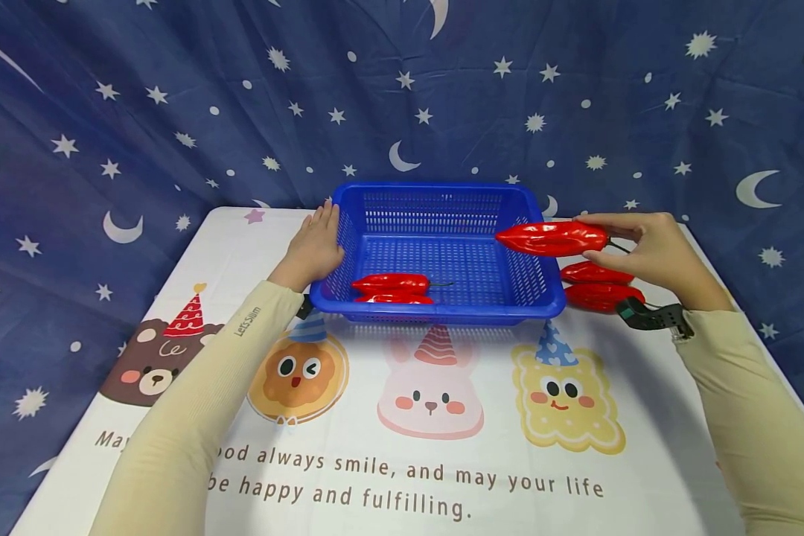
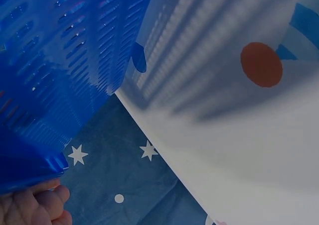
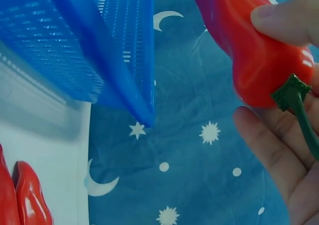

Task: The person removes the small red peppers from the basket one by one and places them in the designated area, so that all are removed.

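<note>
My right hand (image 1: 650,242) pinches a red chili pepper (image 1: 552,239) between thumb and fingers near its green stem (image 3: 299,108). The pepper's pointed end reaches over the right rim of a blue plastic basket (image 1: 442,309). On the opposite side, my left hand (image 1: 313,249) rests on the basket's left rim with its fingers fairly straight; only some of its fingers (image 2: 42,205) show in the left wrist view. Inside the basket, a red chili pepper (image 1: 391,283) lies near the front wall, with another (image 1: 395,299) partly hidden beside it.
Two more red chili peppers, a rear one (image 1: 598,272) and a front one (image 1: 603,296), lie on the table right of the basket. A white cartoon-printed cloth (image 1: 348,439) covers the table. Behind it hangs a dark blue star-patterned curtain (image 1: 442,149).
</note>
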The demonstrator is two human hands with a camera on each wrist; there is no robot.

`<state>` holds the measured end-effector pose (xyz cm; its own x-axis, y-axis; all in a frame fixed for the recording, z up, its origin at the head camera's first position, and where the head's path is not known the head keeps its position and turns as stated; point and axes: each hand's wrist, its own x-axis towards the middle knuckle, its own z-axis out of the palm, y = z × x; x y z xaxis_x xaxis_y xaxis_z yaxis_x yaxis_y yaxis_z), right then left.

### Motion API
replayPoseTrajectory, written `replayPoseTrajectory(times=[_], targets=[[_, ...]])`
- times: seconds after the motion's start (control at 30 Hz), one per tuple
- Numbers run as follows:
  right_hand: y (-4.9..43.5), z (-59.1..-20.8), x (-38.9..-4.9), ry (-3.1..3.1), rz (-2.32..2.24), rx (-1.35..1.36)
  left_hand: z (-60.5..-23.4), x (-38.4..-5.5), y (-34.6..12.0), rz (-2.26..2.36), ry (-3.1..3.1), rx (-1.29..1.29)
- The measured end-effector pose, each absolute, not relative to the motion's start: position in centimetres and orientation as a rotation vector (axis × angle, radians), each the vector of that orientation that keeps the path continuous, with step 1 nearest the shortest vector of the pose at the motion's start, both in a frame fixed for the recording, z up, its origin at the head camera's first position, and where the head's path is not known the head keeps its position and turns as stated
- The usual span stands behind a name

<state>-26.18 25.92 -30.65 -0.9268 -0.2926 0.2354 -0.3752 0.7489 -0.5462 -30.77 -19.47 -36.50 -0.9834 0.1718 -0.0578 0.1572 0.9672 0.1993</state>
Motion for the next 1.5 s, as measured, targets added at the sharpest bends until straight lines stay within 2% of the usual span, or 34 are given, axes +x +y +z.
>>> replayPoseTrajectory(times=[1.03, 1.5], targets=[[30.2, -32.5, -25.0, -2.743, 0.961, 0.562, -36.5, -30.9, -19.5, 0.263, 3.047, 0.252], [32.2, -33.1, -24.4, -2.780, 0.971, 0.450, -36.5, -30.8, -19.4, 0.296, 3.037, 0.245]])
